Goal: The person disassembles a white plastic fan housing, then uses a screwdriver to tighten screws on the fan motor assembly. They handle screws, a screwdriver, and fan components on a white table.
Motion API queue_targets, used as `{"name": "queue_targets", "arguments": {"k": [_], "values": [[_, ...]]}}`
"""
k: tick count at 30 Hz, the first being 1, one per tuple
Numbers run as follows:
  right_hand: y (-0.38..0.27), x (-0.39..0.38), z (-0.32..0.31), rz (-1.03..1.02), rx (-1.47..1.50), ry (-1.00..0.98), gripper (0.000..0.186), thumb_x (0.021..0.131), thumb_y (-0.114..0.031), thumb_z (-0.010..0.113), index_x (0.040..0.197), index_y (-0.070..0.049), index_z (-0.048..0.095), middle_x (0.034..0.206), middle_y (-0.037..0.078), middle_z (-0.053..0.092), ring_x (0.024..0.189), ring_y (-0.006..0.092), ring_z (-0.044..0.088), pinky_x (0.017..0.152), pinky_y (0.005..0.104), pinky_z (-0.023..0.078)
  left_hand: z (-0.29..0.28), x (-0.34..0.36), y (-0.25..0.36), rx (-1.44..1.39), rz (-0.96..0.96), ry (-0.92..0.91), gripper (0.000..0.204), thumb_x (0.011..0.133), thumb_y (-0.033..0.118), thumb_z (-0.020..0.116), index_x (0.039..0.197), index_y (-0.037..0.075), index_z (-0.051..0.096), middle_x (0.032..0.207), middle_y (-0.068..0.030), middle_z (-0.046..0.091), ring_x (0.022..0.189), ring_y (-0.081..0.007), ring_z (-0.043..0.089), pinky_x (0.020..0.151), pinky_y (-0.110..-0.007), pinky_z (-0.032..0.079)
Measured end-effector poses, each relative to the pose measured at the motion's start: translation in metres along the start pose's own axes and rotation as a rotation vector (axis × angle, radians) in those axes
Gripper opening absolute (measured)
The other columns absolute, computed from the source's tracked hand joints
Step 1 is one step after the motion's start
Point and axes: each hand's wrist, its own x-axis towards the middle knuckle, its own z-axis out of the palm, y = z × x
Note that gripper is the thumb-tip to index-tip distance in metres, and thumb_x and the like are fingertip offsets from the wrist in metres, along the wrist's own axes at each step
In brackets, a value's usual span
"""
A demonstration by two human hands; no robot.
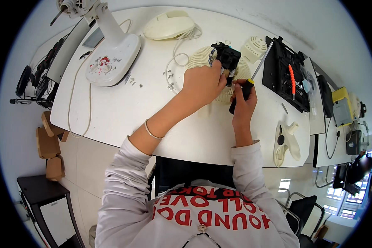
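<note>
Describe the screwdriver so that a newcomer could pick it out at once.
On the white table, find the black tool case toward the right. Just left of it, the person's right hand grips the screwdriver, its metal shaft slanting up and right toward the case. A yellow band between shaft and black handle sets it apart from the chunky black mechanism in the left hand.

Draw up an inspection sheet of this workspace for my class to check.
Surface: white table, small loose pieces scattered left of centre.
Job's things: black mechanism over a cream grille; screwdriver.
Clutter: black tool case, open; white fan stand; cream cover.
Hands: left hand holds the mechanism; right hand holds the screwdriver, shaft pointing away from the mechanism.
Cables: one pale cord loops near the fan stand; another bunches beside the cream cover.
Surroundings: cardboard boxes, chair.
</note>
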Motion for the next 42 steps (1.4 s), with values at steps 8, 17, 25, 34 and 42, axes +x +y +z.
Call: {"name": "queue_targets", "arguments": {"k": [8,17,25,34,42], "values": [[0.001,0.000,-0.003,0.026,0.025,-0.013,0.011,0.092,-0.009,0.060,0.101,-0.004,0.057,0.091,0.002,0.062,0.061,0.0050,0.048,0.054,0.0215,0.042,0.005,0.005,0.006,0.121,0.033,0.070,0.023,0.082,0.025,0.060,0.081,0.003,0.053,0.050,-0.0071,0.057,0.043,-0.0231,0.059,0.040,-0.035,0.043],[-0.010,0.019,0.016,-0.054,-0.004,-0.029,0.021,0.087,-0.020,0.070,0.096,-0.003,0.063,0.075,-0.002,0.059,0.057,0.0037,0.050,0.049,0.0205,0.041,0.009,0.003,0.007,0.113,0.059,0.123,0.023,0.084,0.026,0.060,0.086,0.004,0.053,0.048,-0.0074,0.055,0.040,-0.0250,0.056,0.038,-0.036,0.042],[-0.019,0.034,0.017,0.073,-0.044,-0.137,0.020,0.082,-0.020,0.076,0.089,-0.003,0.066,0.067,-0.001,0.058,0.055,0.0058,0.050,0.050,0.0215,0.042,0.008,-0.004,0.008,0.097,0.033,0.133,0.028,0.085,0.032,0.063,0.084,0.006,0.052,0.049,-0.0063,0.056,0.041,-0.0238,0.057,0.037,-0.034,0.041],[-0.018,0.027,0.017,0.043,-0.035,-0.137,0.020,0.083,-0.015,0.074,0.097,-0.003,0.068,0.072,-0.001,0.060,0.058,0.0053,0.050,0.051,0.0213,0.041,0.018,-0.016,0.001,0.057,0.021,0.262,0.030,0.085,0.033,0.066,0.085,0.006,0.054,0.056,-0.0049,0.057,0.042,-0.0222,0.056,0.037,-0.033,0.040],[-0.018,0.023,0.018,-0.015,-0.092,-0.132,0.020,0.085,-0.009,0.070,0.103,-0.002,0.067,0.083,-0.001,0.061,0.059,0.0049,0.049,0.052,0.0213,0.042,0.010,-0.017,-0.005,-0.167,0.012,0.486,0.032,0.077,0.019,0.074,0.103,0.007,0.061,0.093,-0.0040,0.062,0.082,-0.0217,0.060,0.059,-0.033,0.049]]}}
